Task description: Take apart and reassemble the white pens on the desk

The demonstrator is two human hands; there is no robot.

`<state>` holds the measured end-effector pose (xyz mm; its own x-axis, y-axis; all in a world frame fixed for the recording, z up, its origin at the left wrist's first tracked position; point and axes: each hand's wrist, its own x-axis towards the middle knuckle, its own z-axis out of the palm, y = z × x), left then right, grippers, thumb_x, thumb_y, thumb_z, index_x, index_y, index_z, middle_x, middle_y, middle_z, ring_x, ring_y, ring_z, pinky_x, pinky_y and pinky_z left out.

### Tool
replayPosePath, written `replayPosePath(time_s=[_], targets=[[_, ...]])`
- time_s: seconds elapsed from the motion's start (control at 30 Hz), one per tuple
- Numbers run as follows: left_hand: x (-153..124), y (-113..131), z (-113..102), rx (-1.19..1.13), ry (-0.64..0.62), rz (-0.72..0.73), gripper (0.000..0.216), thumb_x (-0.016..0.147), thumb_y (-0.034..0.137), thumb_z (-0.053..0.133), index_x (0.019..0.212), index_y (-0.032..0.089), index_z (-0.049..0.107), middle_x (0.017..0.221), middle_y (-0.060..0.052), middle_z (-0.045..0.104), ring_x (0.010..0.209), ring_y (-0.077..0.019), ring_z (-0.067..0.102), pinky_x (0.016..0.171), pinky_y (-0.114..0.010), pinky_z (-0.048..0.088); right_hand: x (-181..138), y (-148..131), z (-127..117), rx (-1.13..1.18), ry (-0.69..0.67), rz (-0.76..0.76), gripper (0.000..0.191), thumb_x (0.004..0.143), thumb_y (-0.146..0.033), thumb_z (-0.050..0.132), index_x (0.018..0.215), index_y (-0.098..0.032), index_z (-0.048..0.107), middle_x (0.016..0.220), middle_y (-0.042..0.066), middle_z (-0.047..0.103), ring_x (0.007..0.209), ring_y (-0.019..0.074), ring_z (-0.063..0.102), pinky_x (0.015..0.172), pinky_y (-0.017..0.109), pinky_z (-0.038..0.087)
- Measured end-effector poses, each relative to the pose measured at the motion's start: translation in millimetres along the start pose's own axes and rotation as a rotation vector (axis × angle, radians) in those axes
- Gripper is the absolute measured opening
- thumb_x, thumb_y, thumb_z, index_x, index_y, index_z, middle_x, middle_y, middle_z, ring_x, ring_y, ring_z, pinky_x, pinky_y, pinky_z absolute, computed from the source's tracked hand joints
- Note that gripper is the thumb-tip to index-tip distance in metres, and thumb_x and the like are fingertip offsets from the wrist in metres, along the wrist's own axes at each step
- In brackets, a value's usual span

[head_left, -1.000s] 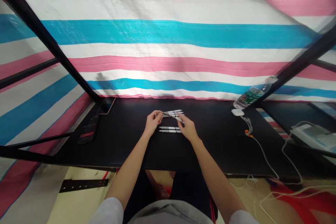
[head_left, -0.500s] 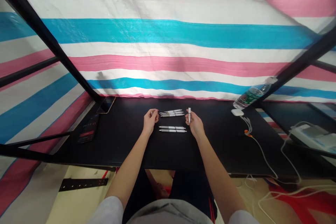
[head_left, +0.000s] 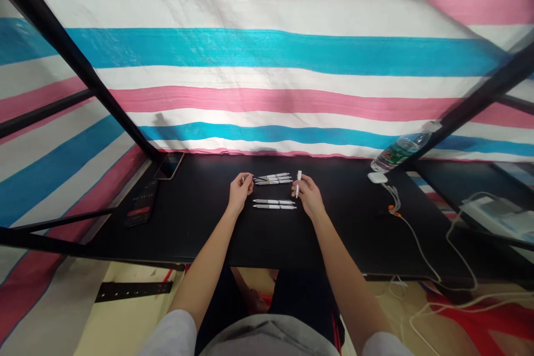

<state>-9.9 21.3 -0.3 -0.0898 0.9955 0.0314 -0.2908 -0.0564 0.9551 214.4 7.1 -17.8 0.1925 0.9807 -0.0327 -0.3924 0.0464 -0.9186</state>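
Observation:
My right hand [head_left: 311, 194] grips a white pen barrel [head_left: 298, 178] between thumb and fingers, held nearly upright. Across from it, my left hand [head_left: 240, 192] is closed in a pinch. A thin dark stick [head_left: 261, 179], like a pen refill, juts rightward from its fingertips; the rest is hidden by the fingers. Several white pens [head_left: 275, 181] lie in a loose group between the hands, behind the stick's tip. Nearer to me, two grey-and-white pens [head_left: 274, 204] lie side by side on the black table [head_left: 275, 239].
Two phones lie at the left, one farther back [head_left: 170, 167] and one nearer with a lit screen [head_left: 142, 206]. A water bottle [head_left: 398, 153] leans at the back right, beside a white charger [head_left: 377, 178] with cables. Black frame bars and striped sheeting [head_left: 267, 50] enclose the table.
My right hand has tilted the pen barrel slightly and brought it a little to the left. My left hand has barely shifted, and the pens on the table lie as before.

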Motion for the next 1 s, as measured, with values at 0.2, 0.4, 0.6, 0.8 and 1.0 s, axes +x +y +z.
replayPosePath(time_s=[0.2,0.4,0.6,0.8,1.0], targets=[[-0.1,-0.5,-0.2,0.016,-0.012,-0.005,0.035,0.070,0.044,0.074,0.084,0.015,0.062,0.058,0.004,0.049,0.048,-0.0053,0.041,0.042,-0.017,0.025,-4.0,-3.3,2.6,-0.050,-0.034,-0.060,0.039,0.067,-0.040,0.077,0.096,-0.023,0.057,0.077,-0.001,0.065,0.069,0.0164,0.065,0.063,0.035,0.058],[0.9,-1.5,-0.3,0.023,-0.006,-0.008,0.037,0.069,0.046,0.074,0.084,0.015,0.062,0.058,0.004,0.049,0.049,-0.0053,0.041,0.042,-0.017,0.026,-4.4,-1.1,0.9,-0.177,-0.065,-0.280,0.029,0.071,-0.040,0.076,0.088,-0.022,0.062,0.094,0.006,0.071,0.100,0.0240,0.066,0.094,0.044,0.050],[-0.4,0.4,1.1,0.018,-0.007,-0.009,0.036,0.068,0.046,0.074,0.083,0.015,0.062,0.058,0.003,0.049,0.048,-0.0054,0.041,0.042,-0.017,0.025,-5.4,-2.7,1.1,-0.253,-0.089,-0.305,0.027,0.072,-0.042,0.074,0.088,-0.022,0.066,0.103,0.007,0.071,0.107,0.0261,0.064,0.097,0.046,0.048],[-2.4,2.9,3.7,-0.007,-0.031,-0.005,0.035,0.068,0.045,0.075,0.081,0.015,0.063,0.057,0.003,0.049,0.048,-0.0052,0.040,0.042,-0.018,0.024,-4.8,0.4,2.9,-0.262,-0.082,-0.250,0.037,0.075,-0.045,0.070,0.103,-0.021,0.063,0.084,0.003,0.070,0.076,0.0193,0.067,0.079,0.040,0.054],[-5.2,3.3,4.6,0.010,-0.155,-0.024,0.036,0.068,0.044,0.076,0.085,0.013,0.069,0.062,0.000,0.052,0.050,-0.0049,0.040,0.043,-0.018,0.023,-8.2,4.0,5.7,-0.422,-0.099,-0.337,0.025,0.081,-0.042,0.061,0.094,-0.020,0.059,0.081,0.002,0.064,0.065,0.0137,0.058,0.061,0.028,0.049]])
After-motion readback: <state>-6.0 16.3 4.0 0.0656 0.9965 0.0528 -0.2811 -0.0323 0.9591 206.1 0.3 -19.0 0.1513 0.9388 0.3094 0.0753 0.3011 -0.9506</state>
